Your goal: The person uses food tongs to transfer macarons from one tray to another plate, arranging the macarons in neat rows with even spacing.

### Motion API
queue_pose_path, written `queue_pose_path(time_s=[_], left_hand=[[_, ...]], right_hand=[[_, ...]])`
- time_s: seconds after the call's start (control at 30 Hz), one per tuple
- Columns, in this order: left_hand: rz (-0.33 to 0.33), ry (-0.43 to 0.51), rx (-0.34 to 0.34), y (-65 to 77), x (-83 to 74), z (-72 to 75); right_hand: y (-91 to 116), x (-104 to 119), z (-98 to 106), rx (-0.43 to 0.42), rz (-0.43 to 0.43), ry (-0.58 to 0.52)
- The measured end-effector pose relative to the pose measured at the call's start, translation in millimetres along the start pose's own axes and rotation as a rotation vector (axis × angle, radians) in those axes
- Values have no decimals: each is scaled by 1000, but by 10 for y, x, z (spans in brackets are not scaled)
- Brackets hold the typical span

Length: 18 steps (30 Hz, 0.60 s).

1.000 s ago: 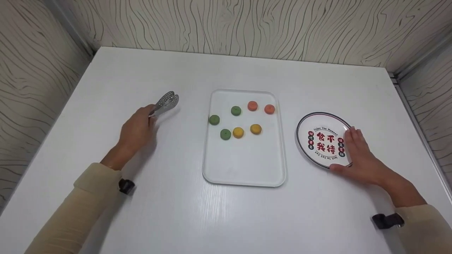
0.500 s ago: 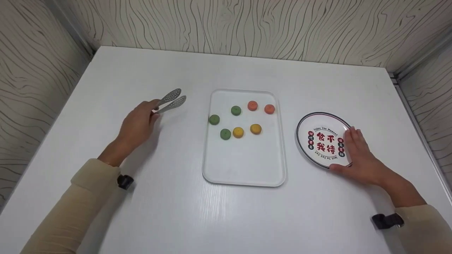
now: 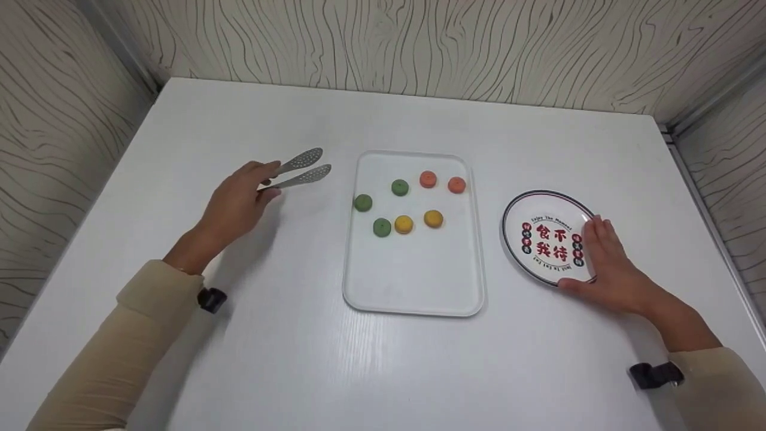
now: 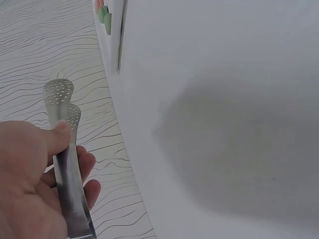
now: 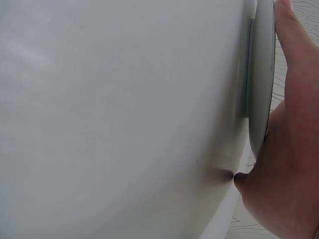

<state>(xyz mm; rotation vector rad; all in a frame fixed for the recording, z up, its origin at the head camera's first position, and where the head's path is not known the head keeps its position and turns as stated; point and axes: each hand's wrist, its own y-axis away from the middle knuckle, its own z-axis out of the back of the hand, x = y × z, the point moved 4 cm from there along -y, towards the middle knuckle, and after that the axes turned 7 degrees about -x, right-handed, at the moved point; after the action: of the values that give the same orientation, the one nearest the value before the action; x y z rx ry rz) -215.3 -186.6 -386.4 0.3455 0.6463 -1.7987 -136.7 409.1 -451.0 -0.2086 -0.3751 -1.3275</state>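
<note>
Fingers curled, your left hand grips the tongs, spread just left of the tray of 7 small rounds; your right hand rests straight-fingered on the plate. A slackened left grip could drop the tongs.

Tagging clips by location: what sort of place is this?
Likely a staged recording booth: patterned panels enclose a white table on three sides, with black wrist devices in view.
</note>
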Motion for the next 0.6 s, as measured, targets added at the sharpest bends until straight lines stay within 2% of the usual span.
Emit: queue_pose_path(time_s=[0.13, 0.27, 0.6], left_hand=[[19, 34, 69, -37, -48, 9], [6, 49, 115, -79, -87, -3], [-46, 29, 147, -166, -152, -57]], right_hand=[[1, 9, 7, 5, -3, -17], [3, 7, 11, 2, 2, -19], [5, 5, 10, 1, 3, -12]])
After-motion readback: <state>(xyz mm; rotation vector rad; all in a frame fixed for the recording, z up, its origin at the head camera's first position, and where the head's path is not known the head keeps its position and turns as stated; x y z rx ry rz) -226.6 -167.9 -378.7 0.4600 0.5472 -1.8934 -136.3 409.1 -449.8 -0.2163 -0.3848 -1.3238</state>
